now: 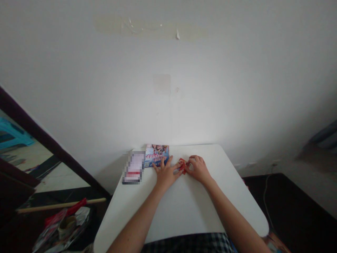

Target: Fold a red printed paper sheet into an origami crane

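Observation:
On the white table (179, 211), a small red piece of folded paper (182, 166) lies between my two hands. My left hand (166, 174) grips its left edge with thumb and index finger, while the other fingers spread out towards a colourful printed booklet (155, 154). From the right, my right hand (198, 168) pinches the same red piece, its fingers bent inward. Fingertips cover part of the red piece, so its exact shape is hard to make out.
A phone-like object (134, 168), blurred by pixels, lies left of the booklet. The white wall (195, 88) stands behind the table. On the floor at left are a wooden stick (63, 205) and a bag with a cup-like thing (67, 226). A blue plastic stool (15, 135) shows farther left.

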Demonstrator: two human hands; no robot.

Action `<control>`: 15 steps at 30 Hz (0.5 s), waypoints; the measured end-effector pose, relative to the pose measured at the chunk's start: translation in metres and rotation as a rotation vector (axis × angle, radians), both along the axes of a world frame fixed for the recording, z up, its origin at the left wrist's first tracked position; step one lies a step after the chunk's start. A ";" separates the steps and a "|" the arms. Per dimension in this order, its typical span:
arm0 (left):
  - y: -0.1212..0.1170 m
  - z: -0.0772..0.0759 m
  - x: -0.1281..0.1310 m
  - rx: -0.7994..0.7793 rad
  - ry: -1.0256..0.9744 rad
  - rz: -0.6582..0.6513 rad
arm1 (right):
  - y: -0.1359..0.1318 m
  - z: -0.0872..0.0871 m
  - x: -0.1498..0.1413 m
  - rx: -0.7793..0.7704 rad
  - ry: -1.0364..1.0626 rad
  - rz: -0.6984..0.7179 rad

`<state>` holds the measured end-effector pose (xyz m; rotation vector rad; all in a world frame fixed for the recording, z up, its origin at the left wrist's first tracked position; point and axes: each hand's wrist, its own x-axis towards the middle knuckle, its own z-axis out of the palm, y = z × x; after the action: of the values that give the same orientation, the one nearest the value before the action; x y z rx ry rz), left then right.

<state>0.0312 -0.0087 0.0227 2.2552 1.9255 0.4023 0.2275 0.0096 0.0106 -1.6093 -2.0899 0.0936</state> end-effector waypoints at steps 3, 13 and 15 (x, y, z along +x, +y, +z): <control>0.001 -0.002 -0.001 0.016 -0.010 -0.008 | -0.001 0.001 0.000 -0.008 0.006 0.011; 0.003 -0.006 -0.002 0.033 0.000 -0.010 | 0.001 -0.005 0.005 -0.026 0.029 0.053; 0.003 -0.006 -0.002 0.036 0.005 -0.010 | 0.002 -0.005 0.006 -0.033 0.028 0.066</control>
<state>0.0291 -0.0055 0.0163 2.2884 1.9239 0.4340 0.2337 0.0113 0.0059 -1.5498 -2.1305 0.1730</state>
